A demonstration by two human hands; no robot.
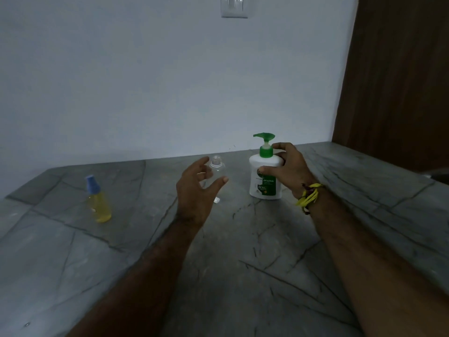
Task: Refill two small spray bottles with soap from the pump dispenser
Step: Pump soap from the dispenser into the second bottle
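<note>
A white pump dispenser [261, 183] with a green pump head and green label stands upright on the grey stone counter [243, 251]. My right hand [289, 166] grips its shoulder, thumb across the front and fingers by the green collar. A clear small spray bottle [217, 165], uncapped and seemingly empty, stands just left of it. My left hand [196, 188] hovers in front of this bottle with fingers and thumb spread, not closed on it. A second small spray bottle [98, 203], filled with yellow liquid and topped with a blue cap, stands at the far left.
A small pale piece [217, 200] lies on the counter below the clear bottle. A white wall [170, 81] backs the counter. A brown wooden panel [398, 81] rises at the right, with a dark object [441, 176] at its foot.
</note>
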